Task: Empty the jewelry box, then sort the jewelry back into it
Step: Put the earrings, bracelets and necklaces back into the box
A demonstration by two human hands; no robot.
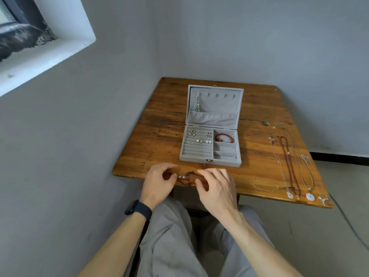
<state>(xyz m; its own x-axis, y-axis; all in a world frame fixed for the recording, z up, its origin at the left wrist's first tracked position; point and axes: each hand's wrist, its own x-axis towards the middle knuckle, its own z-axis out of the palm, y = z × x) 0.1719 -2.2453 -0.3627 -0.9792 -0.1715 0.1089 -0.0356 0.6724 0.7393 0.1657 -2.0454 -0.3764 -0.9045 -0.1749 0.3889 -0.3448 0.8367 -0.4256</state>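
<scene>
Wooden table (165,116) bears one jewelry box (199,159) holding one red bracelet (221,134).

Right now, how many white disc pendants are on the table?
2. One disc lies by the table's near right corner, left of the red strand's end; the other disc just right of it.
</scene>
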